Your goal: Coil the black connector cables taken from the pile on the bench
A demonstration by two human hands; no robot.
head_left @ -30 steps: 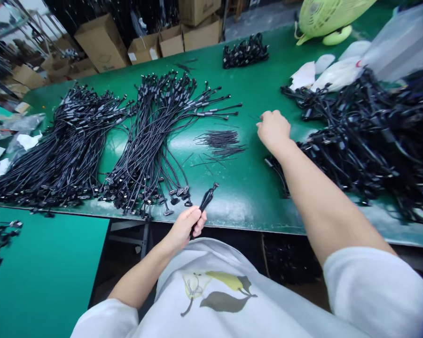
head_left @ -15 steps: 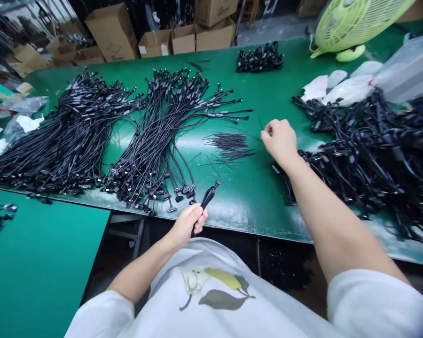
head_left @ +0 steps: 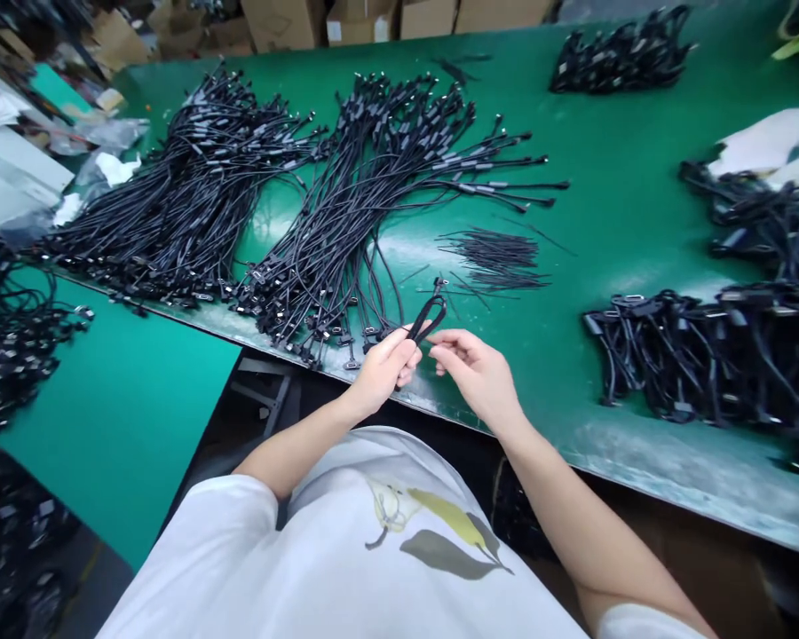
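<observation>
Green desk [head_left: 559, 328], glossy, with pale scuffs along its front edge.
Left hand [head_left: 386, 368] grips a folded black cable [head_left: 421, 327] above the front edge; right hand [head_left: 476, 373] sits just beside it, fingertips drawn together, whether pinching anything unclear. Thin black strips [head_left: 499, 257] lie beyond the hands; two heaps of long cables [head_left: 373, 177] spread to the left, folded bundles [head_left: 699, 355] to the right. Cardboard boxes [head_left: 283, 22] stand behind the far edge.
</observation>
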